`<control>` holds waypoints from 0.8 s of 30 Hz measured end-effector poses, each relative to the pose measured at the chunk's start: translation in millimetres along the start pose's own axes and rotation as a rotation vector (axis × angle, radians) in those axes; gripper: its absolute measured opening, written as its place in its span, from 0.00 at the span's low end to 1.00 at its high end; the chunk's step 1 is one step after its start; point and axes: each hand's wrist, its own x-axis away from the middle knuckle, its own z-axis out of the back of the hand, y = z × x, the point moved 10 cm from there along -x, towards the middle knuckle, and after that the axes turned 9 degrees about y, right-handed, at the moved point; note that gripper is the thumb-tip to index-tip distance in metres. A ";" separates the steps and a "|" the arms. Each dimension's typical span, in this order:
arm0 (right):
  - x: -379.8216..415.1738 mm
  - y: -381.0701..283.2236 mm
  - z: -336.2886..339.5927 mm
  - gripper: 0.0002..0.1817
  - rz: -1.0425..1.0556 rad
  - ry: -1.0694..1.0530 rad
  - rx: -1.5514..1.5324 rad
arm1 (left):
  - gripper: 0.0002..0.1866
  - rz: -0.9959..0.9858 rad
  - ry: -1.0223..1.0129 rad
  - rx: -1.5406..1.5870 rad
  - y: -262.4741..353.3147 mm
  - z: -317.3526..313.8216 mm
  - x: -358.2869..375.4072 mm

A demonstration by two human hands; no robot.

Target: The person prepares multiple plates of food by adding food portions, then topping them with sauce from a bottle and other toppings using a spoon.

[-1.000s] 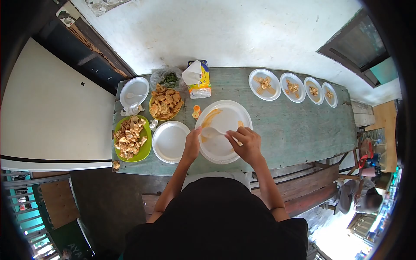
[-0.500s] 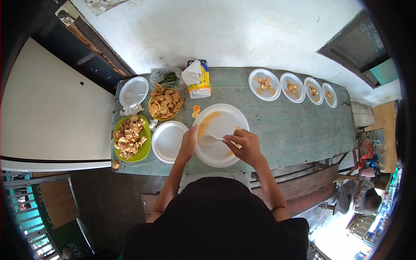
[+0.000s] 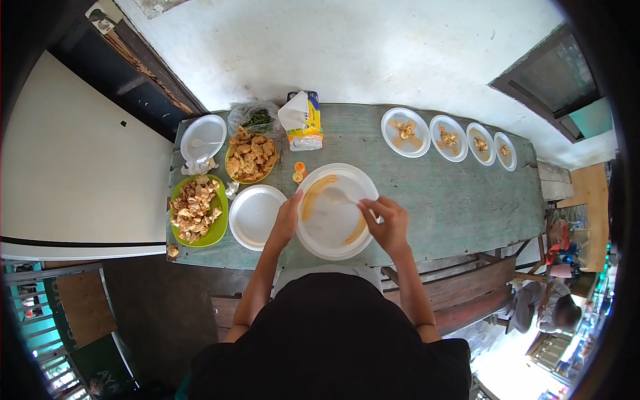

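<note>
Spoon over a sauce-streaked plate

The right hand [image 3: 389,223] is pinched on the handle of the white spoon [image 3: 351,200], its bowl blurred above the streaked plate [image 3: 327,230]; the left hand [image 3: 285,221] grips that plate's left rim; the plate is near the table's [image 3: 453,213] front edge; an orange-topped container [image 3: 299,167] is just beyond; four smaller plates [image 3: 421,146] line the back edge toward the right corner.

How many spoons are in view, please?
2. One spoon is in the right hand, over the middle plate; the other lies in the upper-left plate. More may be hidden.
</note>
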 end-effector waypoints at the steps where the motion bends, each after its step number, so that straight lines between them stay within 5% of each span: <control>1: 0.5 -0.3 -1.3 0.03 -0.002 0.000 -0.001 | 0.30 -0.002 0.010 -0.033 -1.3 1.1 -0.9; 7: 5.5 -23.1 -27.8 0.03 0.138 -0.212 -0.102 | 0.30 -0.005 -0.049 -0.055 0.4 -6.0 -1.2; 13: -2.7 13.1 -12.9 0.05 -0.061 -0.003 0.067 | 0.30 0.092 -0.045 -0.093 -4.3 -3.5 3.4; 18: 3.2 16.8 -7.3 0.05 -0.135 -0.028 0.023 | 0.30 0.099 -0.007 -0.059 -5.2 -2.2 3.5; 24: 10.0 -24.7 -26.4 0.04 0.166 -0.189 -0.105 | 0.29 0.053 -0.006 -0.040 -7.9 -5.4 -2.0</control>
